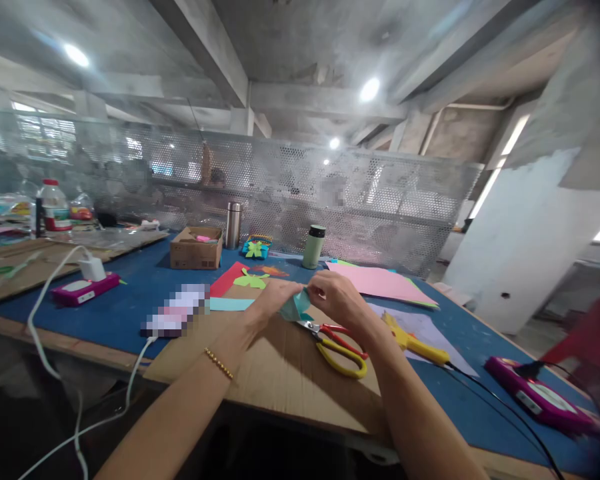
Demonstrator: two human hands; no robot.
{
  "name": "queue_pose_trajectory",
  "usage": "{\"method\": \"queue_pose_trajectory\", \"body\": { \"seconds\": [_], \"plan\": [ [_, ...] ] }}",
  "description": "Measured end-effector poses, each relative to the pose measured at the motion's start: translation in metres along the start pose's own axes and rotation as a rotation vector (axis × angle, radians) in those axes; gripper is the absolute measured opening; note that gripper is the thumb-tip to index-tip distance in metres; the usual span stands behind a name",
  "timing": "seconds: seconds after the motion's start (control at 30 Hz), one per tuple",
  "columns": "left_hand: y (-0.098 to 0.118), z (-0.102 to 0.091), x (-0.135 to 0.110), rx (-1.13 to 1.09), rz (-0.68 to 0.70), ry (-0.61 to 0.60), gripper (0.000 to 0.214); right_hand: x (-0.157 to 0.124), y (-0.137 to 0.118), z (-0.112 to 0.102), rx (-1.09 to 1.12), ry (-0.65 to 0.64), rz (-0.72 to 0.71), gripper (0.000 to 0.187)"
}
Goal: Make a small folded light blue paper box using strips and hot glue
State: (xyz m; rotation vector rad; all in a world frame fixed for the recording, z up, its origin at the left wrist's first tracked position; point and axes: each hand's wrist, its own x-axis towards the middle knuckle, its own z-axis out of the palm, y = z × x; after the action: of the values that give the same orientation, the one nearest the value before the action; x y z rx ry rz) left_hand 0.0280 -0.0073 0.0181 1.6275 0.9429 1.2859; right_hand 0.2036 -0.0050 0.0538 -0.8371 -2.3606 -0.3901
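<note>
Between my two hands is a small folded piece of light blue paper [295, 307], raised a little over a sheet of brown cardboard [280, 373]. My left hand [279, 297] grips its left side with closed fingers. The fingers of my right hand [333, 292] are bent and pinch its upper right edge. Below the right hand lie scissors [343, 357] with red and yellow handles, their blades partly hidden by the paper. A light blue paper strip [230, 305] lies left of my left hand, near a green paper cutout [250, 279] and red paper [227, 280].
A yellow glue gun [415, 343] rests on pale purple paper at right, its cord trailing to a purple power strip [540, 397]. Pink paper sheets [380, 281], a green bottle [313, 248], a steel flask [233, 227] and a cardboard box [196, 250] stand behind. A phone [177, 310] charges at left.
</note>
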Motion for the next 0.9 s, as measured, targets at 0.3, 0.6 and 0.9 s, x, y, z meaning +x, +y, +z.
{"method": "queue_pose_trajectory", "body": {
  "seconds": [0.3, 0.6, 0.9],
  "plan": [
    [0.000, -0.002, -0.001, -0.020, 0.018, -0.007, 0.025, -0.002, 0.004, -0.002, 0.000, -0.047, -0.017, 0.023],
    [-0.002, -0.001, -0.001, -0.010, 0.045, 0.001, 0.033, 0.001, -0.006, -0.005, -0.062, -0.041, 0.033, 0.020],
    [0.000, 0.000, -0.003, -0.035, 0.060, -0.026, 0.034, 0.001, -0.003, 0.007, -0.120, 0.016, -0.046, 0.020]
  ]
}}
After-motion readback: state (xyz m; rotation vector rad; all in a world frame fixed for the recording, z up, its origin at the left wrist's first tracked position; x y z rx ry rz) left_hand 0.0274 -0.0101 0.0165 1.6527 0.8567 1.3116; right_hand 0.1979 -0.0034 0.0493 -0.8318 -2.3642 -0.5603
